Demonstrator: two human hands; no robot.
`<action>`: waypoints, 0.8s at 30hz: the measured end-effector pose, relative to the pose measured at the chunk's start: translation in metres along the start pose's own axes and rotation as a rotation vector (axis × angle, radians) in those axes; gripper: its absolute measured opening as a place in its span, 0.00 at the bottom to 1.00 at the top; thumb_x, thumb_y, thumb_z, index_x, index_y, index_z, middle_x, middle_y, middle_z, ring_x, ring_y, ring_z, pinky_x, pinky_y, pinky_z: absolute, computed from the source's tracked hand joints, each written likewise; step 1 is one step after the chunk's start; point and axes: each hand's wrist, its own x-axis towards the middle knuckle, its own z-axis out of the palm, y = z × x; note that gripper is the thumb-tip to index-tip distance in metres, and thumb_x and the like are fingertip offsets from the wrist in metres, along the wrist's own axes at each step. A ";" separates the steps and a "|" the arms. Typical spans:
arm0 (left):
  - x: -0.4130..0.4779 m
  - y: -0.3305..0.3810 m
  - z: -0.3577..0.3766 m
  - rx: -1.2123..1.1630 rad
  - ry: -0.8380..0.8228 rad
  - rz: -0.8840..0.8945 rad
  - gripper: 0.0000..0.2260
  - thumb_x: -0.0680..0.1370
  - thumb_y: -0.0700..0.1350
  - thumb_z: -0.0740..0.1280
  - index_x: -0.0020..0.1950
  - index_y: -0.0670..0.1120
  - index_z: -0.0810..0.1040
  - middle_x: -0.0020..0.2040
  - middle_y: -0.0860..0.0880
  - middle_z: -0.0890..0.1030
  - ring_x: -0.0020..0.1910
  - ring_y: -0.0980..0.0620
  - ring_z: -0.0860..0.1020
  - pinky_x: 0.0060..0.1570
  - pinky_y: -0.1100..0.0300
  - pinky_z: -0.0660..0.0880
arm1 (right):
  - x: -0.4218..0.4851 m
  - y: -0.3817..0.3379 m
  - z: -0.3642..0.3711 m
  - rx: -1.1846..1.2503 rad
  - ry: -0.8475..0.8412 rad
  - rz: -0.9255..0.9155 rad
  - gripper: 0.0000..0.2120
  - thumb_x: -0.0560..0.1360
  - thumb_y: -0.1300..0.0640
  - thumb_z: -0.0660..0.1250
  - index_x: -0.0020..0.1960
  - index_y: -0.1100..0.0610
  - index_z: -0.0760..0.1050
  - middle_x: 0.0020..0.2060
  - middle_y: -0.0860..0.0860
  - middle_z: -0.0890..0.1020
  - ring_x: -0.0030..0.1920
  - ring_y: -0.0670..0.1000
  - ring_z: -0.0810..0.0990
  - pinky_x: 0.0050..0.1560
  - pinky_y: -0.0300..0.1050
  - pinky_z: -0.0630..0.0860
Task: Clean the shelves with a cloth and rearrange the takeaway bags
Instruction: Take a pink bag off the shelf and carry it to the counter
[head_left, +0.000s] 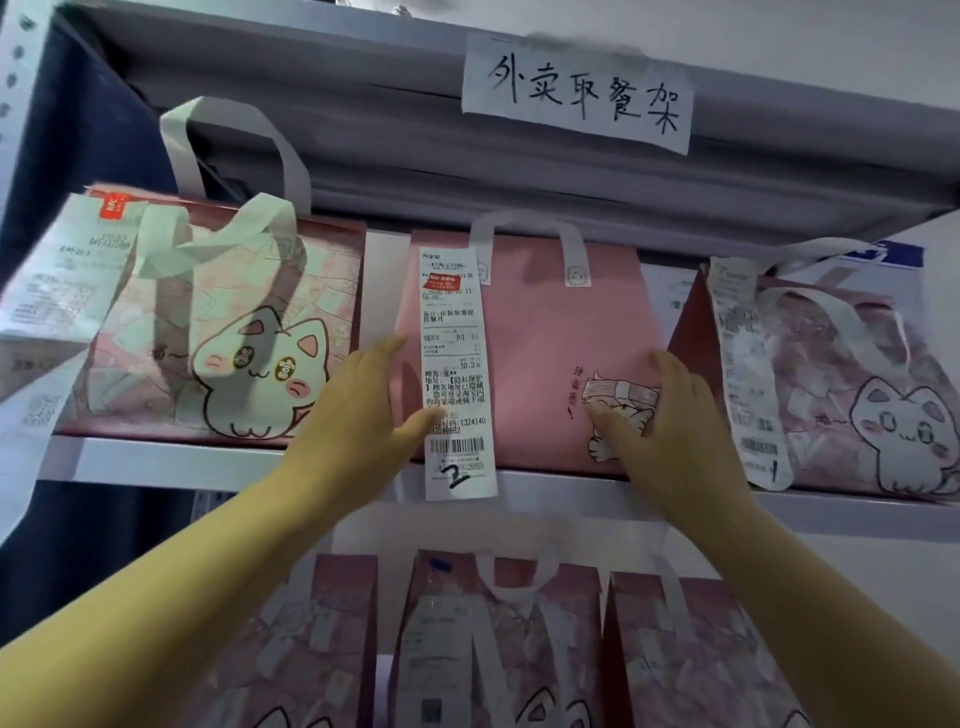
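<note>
takeaway bag (540, 332) in plain pink stands in the middle of the upper shelf (182, 462), and both hands are on it: the left hand (363, 415) lies flat against its left edge with the fingers straight and the thumb resting on the long receipt (454, 364), while the right hand (675, 431) presses the right edge, thumb laid across the little cat drawing on the front. neither hand holds a cloth, and none is in view, so this looks like the rearranging part, with the bag being squared up in its slot. the next move, i'd guess, calls for a level push or slide between its neighbours, the cat-print bag (223, 322) to the left and another cat-print bag (841, 395) just beside it on the right, without snagging the hanging receipt. that receipt carries a handwritten "2" at the bottom, a barcode, "10.3" and the number "1324140"; the right bag's slip shows a handwritten "1". a paper sign (576, 93) taped to the shelf above reads "外卖取餐架". more pink bags (488, 649) stand on the shelf below, their labels too blurred to read.
</note>
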 end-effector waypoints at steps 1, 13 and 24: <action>0.001 -0.002 0.000 0.005 0.001 -0.007 0.32 0.72 0.55 0.69 0.72 0.52 0.60 0.66 0.50 0.72 0.63 0.49 0.72 0.61 0.46 0.72 | 0.000 0.000 0.001 -0.005 0.007 -0.018 0.36 0.73 0.42 0.66 0.73 0.54 0.55 0.68 0.56 0.66 0.66 0.57 0.67 0.63 0.54 0.67; -0.003 0.006 -0.011 0.054 0.127 0.074 0.28 0.71 0.48 0.72 0.68 0.43 0.67 0.60 0.46 0.71 0.58 0.48 0.72 0.61 0.49 0.71 | -0.002 0.003 0.001 -0.003 0.226 -0.149 0.31 0.71 0.50 0.71 0.69 0.60 0.65 0.63 0.58 0.69 0.63 0.58 0.68 0.63 0.48 0.65; -0.013 0.061 -0.002 -0.056 0.094 0.445 0.17 0.69 0.43 0.73 0.57 0.42 0.76 0.49 0.53 0.73 0.43 0.54 0.73 0.44 0.67 0.69 | -0.033 0.009 -0.041 -0.004 0.419 -0.355 0.16 0.72 0.51 0.64 0.53 0.62 0.75 0.46 0.53 0.78 0.47 0.49 0.74 0.49 0.42 0.73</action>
